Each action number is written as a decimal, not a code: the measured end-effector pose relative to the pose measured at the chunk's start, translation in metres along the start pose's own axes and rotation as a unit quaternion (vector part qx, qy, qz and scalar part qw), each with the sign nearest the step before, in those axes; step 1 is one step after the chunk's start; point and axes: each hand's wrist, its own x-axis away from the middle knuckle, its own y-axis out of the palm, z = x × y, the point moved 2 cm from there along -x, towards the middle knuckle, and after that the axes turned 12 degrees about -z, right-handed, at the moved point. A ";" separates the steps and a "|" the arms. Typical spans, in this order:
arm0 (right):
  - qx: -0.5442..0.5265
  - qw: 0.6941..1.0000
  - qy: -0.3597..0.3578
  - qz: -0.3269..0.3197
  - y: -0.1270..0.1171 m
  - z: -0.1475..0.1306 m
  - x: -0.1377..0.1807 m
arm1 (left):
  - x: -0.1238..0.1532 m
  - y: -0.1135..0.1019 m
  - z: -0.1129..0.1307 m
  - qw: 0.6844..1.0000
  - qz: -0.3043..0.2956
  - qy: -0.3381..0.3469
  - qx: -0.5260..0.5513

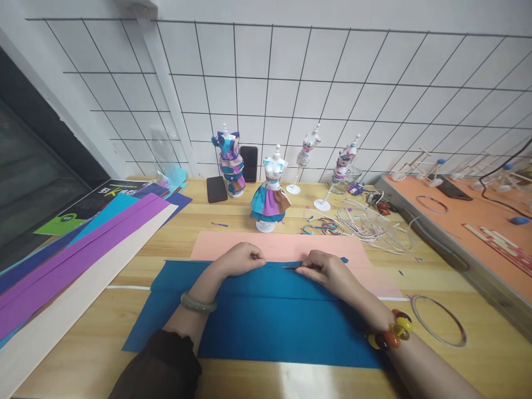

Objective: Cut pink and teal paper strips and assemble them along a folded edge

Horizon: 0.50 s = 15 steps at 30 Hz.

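Observation:
A teal blue sheet (266, 321) lies flat on the wooden table (490, 354), overlapping a pink sheet (291, 246) behind it. My left hand (243, 259) pinches the teal sheet's far edge with closed fingers. My right hand (326, 270) rests on the same edge a little to the right, gripping a thin dark tool (291, 267), possibly scissors, whose tip points left along the edge. A fold line runs across the teal sheet below both hands.
Long purple, cream and blue sheets (78, 260) lie at the left. Several small dressed mannequins (270, 191) stand at the back, with two phones (216, 189) and loose strips (374, 224). A ring (438, 320) lies at right, beside an orange board (477, 221).

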 end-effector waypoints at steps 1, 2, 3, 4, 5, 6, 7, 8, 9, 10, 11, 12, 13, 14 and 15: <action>-0.002 1.000 0.001 -0.003 -0.001 -0.001 0.000 | -0.001 0.001 -0.001 1.000 0.007 -0.001 -0.001; -0.004 1.000 0.002 -0.005 -0.002 -0.001 -0.001 | -0.001 0.002 -0.002 1.000 0.015 -0.002 -0.002; -0.004 1.000 0.003 -0.009 -0.003 -0.002 -0.001 | -0.002 0.003 -0.003 1.000 0.021 -0.003 -0.003; -0.002 1.000 0.005 -0.012 -0.003 -0.002 -0.002 | -0.002 0.004 -0.003 1.000 0.027 -0.004 -0.004; 0.000 1.000 0.005 -0.015 -0.004 -0.003 -0.004 | -0.002 0.004 -0.004 0.999 0.033 -0.005 -0.005; 0.003 1.000 0.005 -0.018 -0.004 -0.003 -0.005 | -0.002 0.005 -0.004 0.999 0.037 -0.006 -0.005; 0.007 1.000 0.006 -0.018 -0.005 -0.003 -0.006 | -0.002 0.005 -0.005 0.999 0.041 -0.007 -0.005; 0.009 1.000 0.007 -0.018 -0.006 -0.003 -0.007 | -0.002 0.005 -0.005 0.999 0.043 -0.007 -0.005; 0.010 1.000 0.008 -0.018 -0.006 -0.002 -0.008 | -0.002 0.005 -0.005 0.999 0.045 -0.007 -0.004; 0.011 1.000 0.011 -0.020 -0.007 -0.002 -0.009 | -0.001 0.005 -0.005 0.999 0.046 -0.007 -0.003; 0.012 1.000 0.014 -0.023 -0.008 -0.002 -0.009 | -0.001 0.005 -0.005 0.999 0.047 -0.007 -0.002; 0.011 0.999 0.017 -0.028 -0.008 -0.001 -0.009 | -0.001 0.005 -0.006 0.999 0.047 -0.006 -0.002; 0.009 0.999 0.018 -0.033 -0.009 -0.001 -0.010 | -0.001 0.005 -0.006 0.999 0.048 -0.005 -0.001; 0.006 0.999 0.019 -0.038 -0.009 -0.002 -0.010 | -0.001 0.005 -0.005 0.999 0.048 -0.004 -0.001; 0.000 0.999 0.019 -0.042 -0.008 -0.002 -0.011 | -0.001 0.005 -0.005 0.999 0.049 -0.003 -0.002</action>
